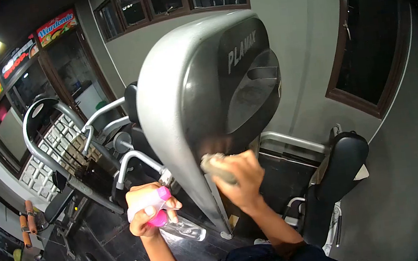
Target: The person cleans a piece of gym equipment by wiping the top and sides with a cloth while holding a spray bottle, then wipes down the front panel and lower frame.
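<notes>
Right hand point(241, 178) is curled tight around a grey cloth point(214, 164), pressing it against the lower part of the machine shroud point(187, 76) marked PLAMAX. Left hand point(149, 214), lower and near the shroud's edge, grips a spray bottle point(185, 230) by its pink head, fingers wrapped around it, the clear body slanting down to the right. 1 black padded seat point(341, 162) stands at right.
</notes>
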A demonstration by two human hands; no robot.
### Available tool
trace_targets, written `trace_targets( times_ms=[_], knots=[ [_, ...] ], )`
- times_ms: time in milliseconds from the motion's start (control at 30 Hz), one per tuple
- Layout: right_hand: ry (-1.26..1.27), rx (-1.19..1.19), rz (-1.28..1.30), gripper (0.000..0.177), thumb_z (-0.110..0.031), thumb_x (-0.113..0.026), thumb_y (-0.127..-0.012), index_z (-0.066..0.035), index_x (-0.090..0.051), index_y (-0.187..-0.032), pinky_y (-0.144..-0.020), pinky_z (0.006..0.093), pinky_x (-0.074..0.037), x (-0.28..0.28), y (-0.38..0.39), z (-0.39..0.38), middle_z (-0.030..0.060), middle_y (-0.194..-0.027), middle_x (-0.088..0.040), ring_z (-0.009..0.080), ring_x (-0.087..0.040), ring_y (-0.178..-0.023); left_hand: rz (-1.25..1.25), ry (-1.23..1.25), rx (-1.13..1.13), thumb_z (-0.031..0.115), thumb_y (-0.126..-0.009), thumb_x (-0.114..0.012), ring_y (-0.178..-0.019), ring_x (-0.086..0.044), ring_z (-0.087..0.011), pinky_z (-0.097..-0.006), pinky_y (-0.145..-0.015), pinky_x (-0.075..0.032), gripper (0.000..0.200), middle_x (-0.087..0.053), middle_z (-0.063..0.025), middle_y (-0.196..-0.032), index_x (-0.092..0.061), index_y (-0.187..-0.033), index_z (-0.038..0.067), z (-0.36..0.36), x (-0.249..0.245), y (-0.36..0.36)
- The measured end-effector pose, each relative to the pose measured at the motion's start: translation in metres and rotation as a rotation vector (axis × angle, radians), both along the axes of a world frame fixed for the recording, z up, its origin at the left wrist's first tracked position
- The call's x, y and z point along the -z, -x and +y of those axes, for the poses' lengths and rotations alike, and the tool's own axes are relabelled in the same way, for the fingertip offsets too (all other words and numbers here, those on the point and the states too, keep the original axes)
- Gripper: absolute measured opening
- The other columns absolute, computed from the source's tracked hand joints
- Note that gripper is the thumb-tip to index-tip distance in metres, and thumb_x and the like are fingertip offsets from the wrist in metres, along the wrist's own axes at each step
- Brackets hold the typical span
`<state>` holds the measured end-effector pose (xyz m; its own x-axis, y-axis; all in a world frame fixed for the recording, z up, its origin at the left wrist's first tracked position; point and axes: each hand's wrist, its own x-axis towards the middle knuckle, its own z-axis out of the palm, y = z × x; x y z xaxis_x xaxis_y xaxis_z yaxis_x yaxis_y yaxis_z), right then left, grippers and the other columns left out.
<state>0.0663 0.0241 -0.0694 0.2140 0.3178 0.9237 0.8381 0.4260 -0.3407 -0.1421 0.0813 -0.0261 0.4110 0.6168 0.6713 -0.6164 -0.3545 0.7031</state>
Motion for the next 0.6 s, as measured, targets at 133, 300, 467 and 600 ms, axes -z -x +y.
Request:
trace_targets(
  times_ms=[133, 300, 467, 600],
  knots=[
    [-0.12, 0.05, 0.059, 0.032, 0.003, -0.076, -0.06, -0.004, -0.071, -0.09, -0.065, 0.0311, -0.05, -0.019, 0.007, 0.006, 0.0085, -0.085, -0.072, 0.0229, -0.063, -0.073, -0.01, 0.01, -0.074, 0.026, -0.074, -0.054, -0.039, -0.058, -0.0285, -0.0345, -0.052, -0.056, 0.048, -0.06, -0.0232, -0.066, -0.057, -0.091, -0.019, 0.002, 0.002, 0.03],
    [-0.081, -0.075, 0.073, 0.028, 0.002, -0.076, -0.061, -0.002, -0.071, -0.088, -0.067, 0.0313, -0.05, -0.039, 0.029, -0.006, 0.0095, -0.082, -0.071, 0.0225, -0.063, -0.072, 0.097, 0.084, -0.12, 0.024, -0.08, -0.052, -0.046, -0.06, -0.0248, -0.0289, -0.044, -0.051, 0.041, -0.064, -0.0235, -0.077, -0.061, -0.088, -0.016, 0.003, -0.026, 0.037],
    [-0.074, -0.037, 0.062, 0.022, -0.002, -0.075, -0.065, -0.002, -0.069, -0.086, -0.07, 0.0325, -0.05, -0.079, 0.04, -0.016, 0.0104, -0.082, -0.069, 0.0241, -0.062, -0.075, 0.222, -0.06, -0.103, 0.02, -0.087, -0.05, -0.048, -0.06, -0.0203, -0.0262, -0.044, -0.048, 0.035, -0.063, -0.0165, -0.074, -0.064, -0.092, -0.012, 0.015, -0.075, 0.035],
    [-0.084, -0.152, 0.161, 0.021, -0.003, -0.07, -0.068, -0.001, -0.068, -0.088, -0.072, 0.0301, -0.052, -0.1, 0.04, -0.015, 0.011, -0.083, -0.069, 0.022, -0.068, -0.077, 0.22, -0.137, -0.035, 0.019, -0.091, -0.051, -0.056, -0.062, -0.0186, -0.0262, -0.043, -0.048, 0.033, -0.063, -0.014, -0.073, -0.068, -0.1, -0.008, 0.034, -0.102, 0.029]
  ],
)
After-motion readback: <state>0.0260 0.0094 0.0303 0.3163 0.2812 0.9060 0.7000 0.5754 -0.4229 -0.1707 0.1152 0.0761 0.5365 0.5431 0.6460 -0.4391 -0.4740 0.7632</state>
